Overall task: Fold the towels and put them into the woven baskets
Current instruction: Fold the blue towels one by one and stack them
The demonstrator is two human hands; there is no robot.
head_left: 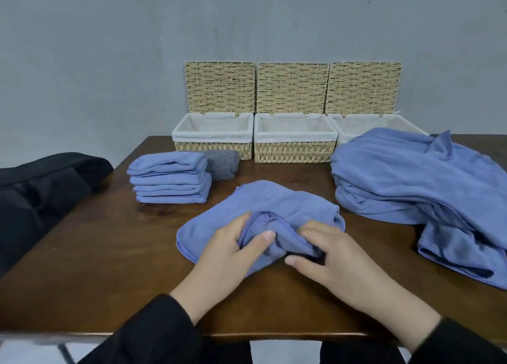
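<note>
My left hand [229, 250]: fingers curled, gripping the blue towel [274, 207].
My right hand [326, 262]: pinching the same towel's bunched fold.
Baskets [295, 151]: 3, lids up.

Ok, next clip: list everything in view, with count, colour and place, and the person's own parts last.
woven baskets: three, tan with white liners, lids open, back row; nothing visible inside
folded towels: one stack, blue, left of centre, count unclear
grey cloth: one, folded or rolled, behind the stack
towel being folded: one, blue, centre front
unfolded towels: a heap, blue, right side, hiding part of the right basket
black fabric: one, far left edge
table: one, dark brown wood
wall: grey, behind
left hand: grips the centre towel
right hand: grips the same towel
sleeves: two, black
</note>
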